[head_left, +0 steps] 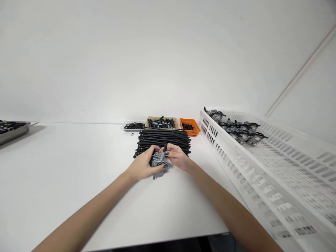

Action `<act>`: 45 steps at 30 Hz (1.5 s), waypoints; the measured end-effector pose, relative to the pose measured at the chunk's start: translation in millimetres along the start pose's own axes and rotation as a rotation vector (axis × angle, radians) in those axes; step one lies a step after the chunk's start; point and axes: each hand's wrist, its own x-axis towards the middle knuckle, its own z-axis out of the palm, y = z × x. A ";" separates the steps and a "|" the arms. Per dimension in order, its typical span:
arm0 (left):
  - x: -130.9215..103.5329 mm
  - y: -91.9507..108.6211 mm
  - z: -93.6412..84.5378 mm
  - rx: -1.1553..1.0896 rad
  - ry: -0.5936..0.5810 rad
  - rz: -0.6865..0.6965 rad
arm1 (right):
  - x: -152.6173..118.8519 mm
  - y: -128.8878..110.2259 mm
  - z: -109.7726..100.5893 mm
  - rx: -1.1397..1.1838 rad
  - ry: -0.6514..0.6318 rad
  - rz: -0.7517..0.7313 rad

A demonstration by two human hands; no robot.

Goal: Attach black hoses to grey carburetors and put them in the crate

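the left hand (145, 162) wraps a grey metal body (158, 162), and the right hand (179, 157) pinches narrowly around a black stub (165, 147) standing on its upper side. the body sits between both hands, just before the black tubes (162, 137); whether it touches the table (65, 164) i cannot tell. the stub looks seated, so the piece seems partly fitted: no long curved hose shows on it, while the similar units (237, 130) in the white slatted crate (219, 148) carry them. the tubes are straight, matte, seemingly rubber. beyond lie thin black rings (134, 125), a cream tray (177, 123) of mixed parts and an orange perforated basket (195, 133) of small black pieces.
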 end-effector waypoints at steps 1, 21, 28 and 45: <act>0.1 -0.3 0.2 0.006 -0.002 0.000 | -0.2 -0.4 -0.5 0.004 -0.002 0.001; 0.4 1.1 0.5 -0.023 -0.015 -0.017 | -0.5 -4.1 6.0 -0.120 0.037 0.034; 0.2 0.5 0.0 0.000 -0.019 -0.009 | -1.8 -7.1 -1.1 -0.055 -0.069 -0.007; 0.0 1.7 0.0 -0.002 -0.015 -0.011 | -0.8 -2.0 -1.8 -0.052 -0.023 0.014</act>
